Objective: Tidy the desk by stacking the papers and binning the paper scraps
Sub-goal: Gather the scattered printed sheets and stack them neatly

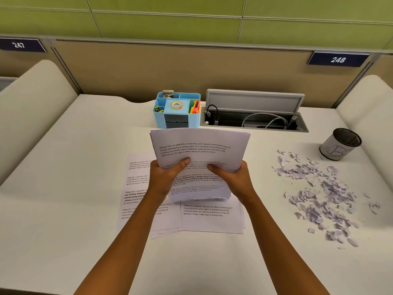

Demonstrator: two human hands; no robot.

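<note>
Both hands hold a bundle of printed sheets [200,145] upright above the middle of the white desk [63,188]. My left hand [168,177] grips its left edge with the thumb on the front. My right hand [231,177] grips the right edge the same way. More printed sheets [208,218] lie flat and fanned out on the desk under the bundle. A wide scatter of torn paper scraps [319,196] covers the desk to the right. Beyond the scraps stands a small round bin [340,144] with a mesh inside and a white label.
A blue desk organiser [177,109] with tape and sticky notes stands at the back centre. Next to it an open cable box [253,116] is sunk into the desk. Padded dividers [32,107] flank both sides, and a partition wall runs behind.
</note>
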